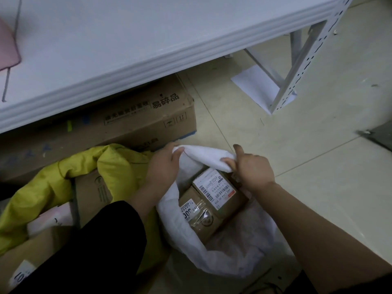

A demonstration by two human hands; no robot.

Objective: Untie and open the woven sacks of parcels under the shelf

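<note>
- White woven sack (233, 247) on the tiled floor (297, 145), just in front of the shelf (106, 49), mouth open, far rim bunched into a roll.
- Left grip (163, 164) curled round the left end of that roll; right grip (252, 168) pinching its right end, thumb raised.
- Inside, two brown taped parcels (229, 200) side by side, printed labels up.
- Just left, against it: yellow sack (118, 164), also open, cardboard boxes (93, 192) within.
- Behind both, under the shelf: large printed carton (148, 115).
</note>
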